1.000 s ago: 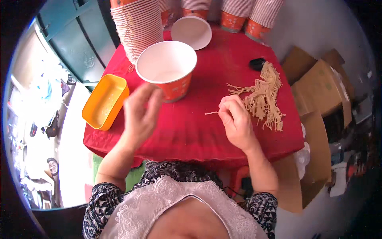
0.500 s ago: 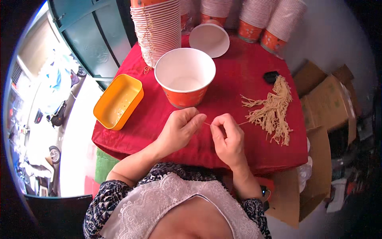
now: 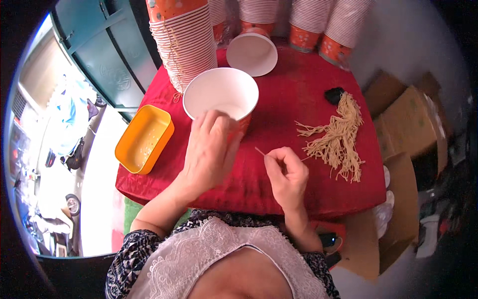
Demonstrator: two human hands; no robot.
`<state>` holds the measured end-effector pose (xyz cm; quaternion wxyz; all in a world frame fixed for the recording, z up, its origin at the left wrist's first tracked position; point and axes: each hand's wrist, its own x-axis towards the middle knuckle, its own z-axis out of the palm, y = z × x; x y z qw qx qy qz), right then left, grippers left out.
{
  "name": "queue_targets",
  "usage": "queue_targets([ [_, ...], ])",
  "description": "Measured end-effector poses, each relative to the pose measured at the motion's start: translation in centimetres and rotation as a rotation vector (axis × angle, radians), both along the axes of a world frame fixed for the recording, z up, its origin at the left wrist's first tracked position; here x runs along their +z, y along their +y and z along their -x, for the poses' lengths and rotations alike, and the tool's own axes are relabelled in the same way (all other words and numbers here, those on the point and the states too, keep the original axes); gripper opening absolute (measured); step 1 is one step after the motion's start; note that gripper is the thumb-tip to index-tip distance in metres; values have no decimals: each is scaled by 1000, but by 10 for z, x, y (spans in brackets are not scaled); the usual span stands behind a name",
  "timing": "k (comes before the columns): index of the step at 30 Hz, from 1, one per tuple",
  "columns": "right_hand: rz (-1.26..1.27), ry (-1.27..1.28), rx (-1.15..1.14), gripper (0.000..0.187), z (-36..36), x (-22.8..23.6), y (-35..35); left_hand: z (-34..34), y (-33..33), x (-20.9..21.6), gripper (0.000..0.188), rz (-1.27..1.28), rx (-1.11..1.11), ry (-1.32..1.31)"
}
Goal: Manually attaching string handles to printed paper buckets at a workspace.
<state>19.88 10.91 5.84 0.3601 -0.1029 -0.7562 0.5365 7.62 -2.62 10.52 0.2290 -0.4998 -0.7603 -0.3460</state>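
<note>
My right hand (image 3: pixel 287 173) pinches a thin beige string (image 3: pixel 259 150) between thumb and forefinger. One short end sticks out toward the left; the other side runs toward a loose bundle of beige strings (image 3: pixel 343 139) on the right. My left hand (image 3: pixel 210 147) is raised at the near rim of a large paper bucket (image 3: pixel 219 89), white inside and orange outside. Its fingers bend forward, partly hidden, with the thumb apart, and no object shows in them. I cannot tell whether they touch the bucket.
A yellow plastic box (image 3: pixel 162 142) with small pale bits stands at the left on the red tablecloth (image 3: pixel 294 89). Behind are a tall stack of buckets (image 3: pixel 186 50), a bucket on its side (image 3: pixel 252 55) and more stacks. A black object (image 3: pixel 333 95) touches the strings. Cardboard boxes (image 3: pixel 408 129) lie right.
My left hand has let go of the string and moved up and left to the bucket's near rim. My right hand still pinches the string. The whole view has shifted slightly.
</note>
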Motion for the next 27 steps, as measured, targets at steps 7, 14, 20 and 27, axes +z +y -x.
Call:
queue_targets([
  [7, 100, 114, -56, 10, 8, 2, 1, 25, 8, 0, 19, 272, 87, 125],
  [14, 137, 43, -51, 8, 11, -8, 0, 8, -17, 6, 11, 171, -14, -17],
  [20, 136, 27, -42, 9, 15, -13, -4, 1, -27, 5, 14, 203, -28, -84],
  [27, 143, 17, -46, 9, 19, -14, -3, -2, -32, 16, 18, 95, -36, -163],
])
